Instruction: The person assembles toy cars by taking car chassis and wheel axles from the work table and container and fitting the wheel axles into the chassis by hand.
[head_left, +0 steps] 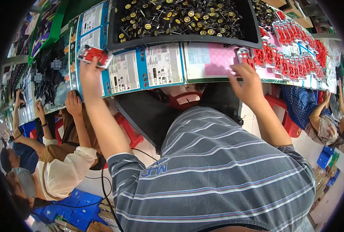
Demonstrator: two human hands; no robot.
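My left hand is closed on a red and silver-white toy car, held above the printed sheets on the left part of the table. My right hand holds nothing that I can see; its fingers are bent and apart. Just beyond its fingertips lies the nearest red and silver toy car body, at the end of rows of similar red toy car bodies stretching right.
A black tray full of small black and yellow wheels on axles stands in front of me. Dark plastic parts are heaped at the left. Co-workers sit on both sides; one's hand rests at the table edge near my left forearm.
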